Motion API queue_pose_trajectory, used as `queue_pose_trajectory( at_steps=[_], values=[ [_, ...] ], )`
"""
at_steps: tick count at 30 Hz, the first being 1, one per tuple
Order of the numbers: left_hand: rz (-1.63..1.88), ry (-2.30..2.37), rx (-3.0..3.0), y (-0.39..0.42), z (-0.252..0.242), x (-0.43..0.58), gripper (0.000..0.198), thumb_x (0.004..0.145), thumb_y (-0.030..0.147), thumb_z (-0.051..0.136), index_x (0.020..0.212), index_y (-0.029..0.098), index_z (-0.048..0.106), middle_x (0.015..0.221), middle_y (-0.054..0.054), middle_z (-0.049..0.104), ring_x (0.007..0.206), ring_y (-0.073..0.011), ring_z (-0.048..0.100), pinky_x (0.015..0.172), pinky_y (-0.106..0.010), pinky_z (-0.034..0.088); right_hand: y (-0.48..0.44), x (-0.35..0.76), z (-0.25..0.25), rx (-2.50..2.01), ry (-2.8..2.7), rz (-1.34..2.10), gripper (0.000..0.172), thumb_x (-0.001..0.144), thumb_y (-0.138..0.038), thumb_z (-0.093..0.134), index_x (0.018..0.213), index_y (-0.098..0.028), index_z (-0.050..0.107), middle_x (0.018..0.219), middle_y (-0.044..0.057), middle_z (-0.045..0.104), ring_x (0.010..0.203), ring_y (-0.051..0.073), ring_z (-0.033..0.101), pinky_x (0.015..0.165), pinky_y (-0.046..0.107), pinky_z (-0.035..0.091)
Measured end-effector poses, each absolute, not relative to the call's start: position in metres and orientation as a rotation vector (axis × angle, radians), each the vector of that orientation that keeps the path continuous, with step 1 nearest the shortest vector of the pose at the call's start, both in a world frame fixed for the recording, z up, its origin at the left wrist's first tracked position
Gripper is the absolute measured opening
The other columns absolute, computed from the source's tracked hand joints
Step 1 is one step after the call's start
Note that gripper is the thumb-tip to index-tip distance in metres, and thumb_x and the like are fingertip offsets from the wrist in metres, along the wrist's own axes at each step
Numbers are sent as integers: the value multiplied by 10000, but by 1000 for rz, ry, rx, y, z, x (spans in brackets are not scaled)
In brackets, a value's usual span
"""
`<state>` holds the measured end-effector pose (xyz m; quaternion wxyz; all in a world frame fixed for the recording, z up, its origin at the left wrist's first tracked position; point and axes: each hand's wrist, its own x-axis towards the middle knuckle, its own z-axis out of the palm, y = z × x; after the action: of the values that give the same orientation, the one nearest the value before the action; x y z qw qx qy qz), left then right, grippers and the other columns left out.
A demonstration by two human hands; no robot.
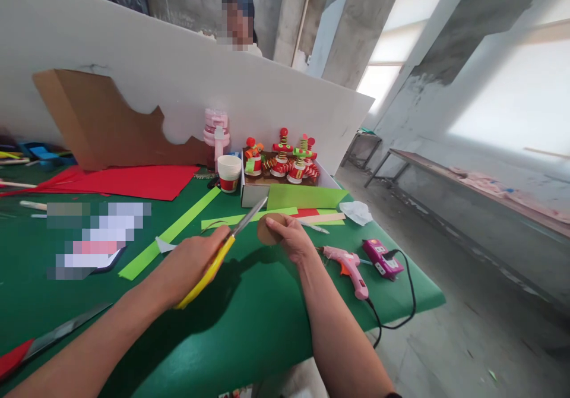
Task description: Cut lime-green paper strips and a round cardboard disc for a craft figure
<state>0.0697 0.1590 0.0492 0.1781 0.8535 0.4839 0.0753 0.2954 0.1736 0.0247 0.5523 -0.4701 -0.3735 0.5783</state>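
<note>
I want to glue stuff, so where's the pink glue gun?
On the right of the head view, the pink glue gun lies on the green table between the right hand and the purple socket block.

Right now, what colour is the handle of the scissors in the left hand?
The scissors handle is yellow, showing best in the head view.
</note>
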Motion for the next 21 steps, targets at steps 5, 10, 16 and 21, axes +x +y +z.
queue_pose_trajectory(
  at_steps=[5, 10, 16, 21],
  values=[
    [216, 1696, 2300, 176, 55, 56, 311, 893, 339, 374, 1170, 255, 489, 702, -42, 639, 637, -262, 622, 556, -311, 338, 180, 298, 18, -1233, -927, 1154, 389, 603, -434, 822, 879, -213, 661, 780, -6, 672, 725, 169, 610, 618, 262, 462],
    [18, 1698, 2246, 181, 62, 48, 362, 852, 365, 437, 1191, 250, 491, 760, -62, 667, 652, -277, 627, 557, -325, 357, 194, 307, 7, -1384, -655, 574, 291, 795, -420, 544, 970, -201, 619, 1006, 52, 667, 911, 198, 601, 723, 287, 471],
    [-11, 1494, 2351, 142, 45, 46, 361, 779, 274, 470, 1129, 273, 555, 833, -58, 708, 738, -262, 672, 602, -323, 405, 194, 311, 5, -1344, -811, 464, 376, 792, -344, 545, 1137, -197, 569, 1055, 79, 669, 953, 208, 616, 834, 317, 476],
    [-55, 1649, 2408, 93, 23, 45, 458, 864, 332, 386, 1272, 295, 591, 1145, -98, 705, 972, -288, 690, 698, -352, 504, 187, 297, 10, -1430, -1098, 553, 231, 796, -290, 550, 1012, -229, 603, 949, 48, 696, 874, 211, 625, 804, 315, 482]
  ],
)
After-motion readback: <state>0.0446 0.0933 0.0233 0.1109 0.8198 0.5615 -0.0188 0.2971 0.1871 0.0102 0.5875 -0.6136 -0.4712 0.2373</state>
